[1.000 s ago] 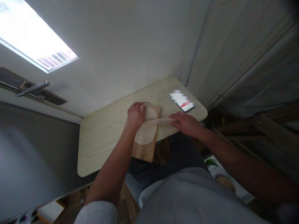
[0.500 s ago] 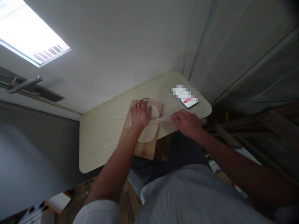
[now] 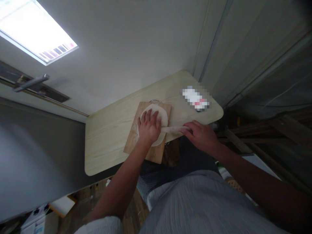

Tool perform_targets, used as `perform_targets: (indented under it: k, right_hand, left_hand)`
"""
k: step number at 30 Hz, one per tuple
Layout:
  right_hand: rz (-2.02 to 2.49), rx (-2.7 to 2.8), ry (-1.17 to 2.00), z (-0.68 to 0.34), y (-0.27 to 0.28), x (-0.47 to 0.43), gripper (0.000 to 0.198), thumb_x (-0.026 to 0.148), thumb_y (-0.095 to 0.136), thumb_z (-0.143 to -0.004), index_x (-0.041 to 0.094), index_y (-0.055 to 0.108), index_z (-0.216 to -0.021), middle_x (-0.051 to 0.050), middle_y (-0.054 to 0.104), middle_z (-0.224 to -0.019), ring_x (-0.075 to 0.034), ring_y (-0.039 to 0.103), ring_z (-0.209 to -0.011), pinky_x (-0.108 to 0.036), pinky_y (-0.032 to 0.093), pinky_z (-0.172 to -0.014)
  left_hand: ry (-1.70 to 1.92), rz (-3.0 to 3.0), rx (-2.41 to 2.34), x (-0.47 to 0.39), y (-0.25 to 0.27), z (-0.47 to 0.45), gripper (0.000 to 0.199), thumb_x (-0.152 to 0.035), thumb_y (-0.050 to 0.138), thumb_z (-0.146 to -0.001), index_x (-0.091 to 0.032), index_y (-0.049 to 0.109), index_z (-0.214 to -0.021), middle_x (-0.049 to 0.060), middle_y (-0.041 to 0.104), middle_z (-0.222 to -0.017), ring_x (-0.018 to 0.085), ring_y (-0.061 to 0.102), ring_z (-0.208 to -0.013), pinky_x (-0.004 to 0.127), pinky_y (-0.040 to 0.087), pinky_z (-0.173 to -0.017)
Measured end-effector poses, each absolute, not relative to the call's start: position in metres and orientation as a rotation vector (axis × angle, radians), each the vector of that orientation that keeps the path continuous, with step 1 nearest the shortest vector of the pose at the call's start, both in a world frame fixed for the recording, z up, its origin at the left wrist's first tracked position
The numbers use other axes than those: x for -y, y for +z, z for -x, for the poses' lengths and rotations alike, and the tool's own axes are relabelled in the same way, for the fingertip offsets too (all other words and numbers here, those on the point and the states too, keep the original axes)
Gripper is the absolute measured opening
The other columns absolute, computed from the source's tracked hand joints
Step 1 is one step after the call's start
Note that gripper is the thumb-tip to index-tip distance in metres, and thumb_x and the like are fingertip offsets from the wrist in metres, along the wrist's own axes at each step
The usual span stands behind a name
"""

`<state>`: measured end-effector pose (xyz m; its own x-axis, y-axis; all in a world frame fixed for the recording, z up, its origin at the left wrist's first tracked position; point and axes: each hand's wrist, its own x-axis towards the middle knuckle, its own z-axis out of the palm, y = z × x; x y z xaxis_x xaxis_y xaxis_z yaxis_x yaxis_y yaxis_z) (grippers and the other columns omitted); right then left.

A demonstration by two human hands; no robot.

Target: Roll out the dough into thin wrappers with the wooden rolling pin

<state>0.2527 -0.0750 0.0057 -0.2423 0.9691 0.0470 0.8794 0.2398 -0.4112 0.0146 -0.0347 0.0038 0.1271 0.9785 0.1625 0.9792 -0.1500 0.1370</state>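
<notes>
A pale round sheet of dough (image 3: 162, 114) lies on a wooden cutting board (image 3: 155, 155). My left hand (image 3: 149, 128) rests on the dough with its fingers spread, palm side down. From the right, my right hand (image 3: 201, 136) is closed around one end of a thin rolling pin (image 3: 173, 129). The pin's other end reaches over the dough's right edge, up beside my left hand, which hides part of the sheet.
The board sits on a light wooden table (image 3: 104, 139) against a pale wall. A phone (image 3: 196, 99), partly blurred out, lies at the table's right end. A door handle (image 3: 31, 83) juts out at the left. A metal ring (image 3: 155, 101) is on the board's far end.
The rolling pin and my right hand have come slightly nearer my body. My left hand has drawn back a little over the dough, its fingers wider apart. The whole view has shifted slightly.
</notes>
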Motion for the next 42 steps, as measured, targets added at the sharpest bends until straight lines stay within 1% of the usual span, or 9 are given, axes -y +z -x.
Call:
perform_targets:
  k: [3,6,10,15,20,25,33,42]
  right_hand:
    - [1.728,2.245,0.527,-0.256,0.007,0.078,0.042,0.054,0.046,-0.099,0.021,0.072,-0.104,-0.007,0.073,-0.103,-0.023,0.067,-0.089,-0.033,0.042,-0.072]
    - [1.751,2.259,0.616,-0.259,0.008,0.08,0.043,0.058,0.049,-0.096,0.022,0.073,-0.1,-0.007,0.074,-0.099,-0.023,0.067,-0.086,-0.032,0.042,-0.07]
    - [1.748,2.288,0.686,-0.263,0.008,0.083,0.044,0.063,0.053,-0.092,0.025,0.074,-0.094,-0.005,0.075,-0.093,-0.022,0.067,-0.082,-0.031,0.04,-0.066]
    - [1.729,2.322,0.731,-0.265,0.011,0.089,0.043,0.062,0.053,-0.092,0.024,0.073,-0.089,-0.005,0.075,-0.084,-0.022,0.066,-0.077,-0.03,0.039,-0.065]
    - [1.685,2.34,0.743,-0.265,0.01,0.097,0.043,0.061,0.051,-0.094,0.024,0.074,-0.093,-0.006,0.075,-0.089,-0.022,0.067,-0.084,-0.03,0.039,-0.066]
    - [1.63,2.34,0.82,-0.263,0.007,0.11,0.04,0.058,0.051,-0.095,0.025,0.073,-0.094,-0.004,0.075,-0.087,-0.021,0.067,-0.08,-0.029,0.039,-0.065]
    - [1.579,2.373,0.747,-0.262,0.006,0.124,0.039,0.055,0.049,-0.097,0.024,0.072,-0.097,-0.004,0.074,-0.09,-0.022,0.068,-0.083,-0.03,0.04,-0.066]
    - [1.554,2.436,0.648,-0.259,0.002,0.136,0.04,0.055,0.048,-0.098,0.022,0.07,-0.096,-0.005,0.074,-0.089,-0.022,0.068,-0.081,-0.03,0.038,-0.065]
  left_hand:
    - [-0.375,2.371,2.045,0.045,0.004,-0.014,0.048,-0.047,0.033,-0.103,-0.031,0.051,-0.144,0.005,0.042,-0.159,0.03,0.032,-0.147,0.055,0.022,-0.122]
    - [-0.369,2.395,2.023,0.055,0.004,-0.013,0.047,-0.045,0.034,-0.103,-0.03,0.051,-0.144,0.005,0.043,-0.158,0.031,0.033,-0.147,0.057,0.021,-0.122]
    - [-0.337,2.404,1.994,0.069,0.005,-0.012,0.046,-0.04,0.034,-0.103,-0.03,0.05,-0.145,0.005,0.042,-0.159,0.029,0.032,-0.149,0.055,0.021,-0.122]
    - [-0.335,2.415,1.992,0.081,0.004,-0.011,0.049,-0.037,0.031,-0.104,-0.025,0.045,-0.149,0.007,0.037,-0.162,0.029,0.027,-0.151,0.054,0.022,-0.122]
    - [-0.33,2.4,2.006,0.094,0.001,-0.009,0.051,-0.036,0.028,-0.105,-0.021,0.04,-0.152,0.007,0.037,-0.162,0.028,0.026,-0.152,0.055,0.023,-0.123]
    - [-0.354,2.407,2.021,0.113,-0.005,-0.004,0.053,-0.037,0.026,-0.105,-0.022,0.035,-0.155,0.007,0.037,-0.162,0.025,0.025,-0.153,0.054,0.023,-0.123]
    - [-0.373,2.379,2.016,0.135,-0.006,-0.001,0.055,-0.036,0.028,-0.105,-0.023,0.03,-0.158,0.006,0.035,-0.163,0.024,0.021,-0.155,0.054,0.016,-0.125]
    - [-0.385,2.33,2.023,0.157,-0.009,0.0,0.056,-0.037,0.028,-0.105,-0.022,0.027,-0.159,0.007,0.033,-0.164,0.026,0.022,-0.154,0.057,0.016,-0.125]
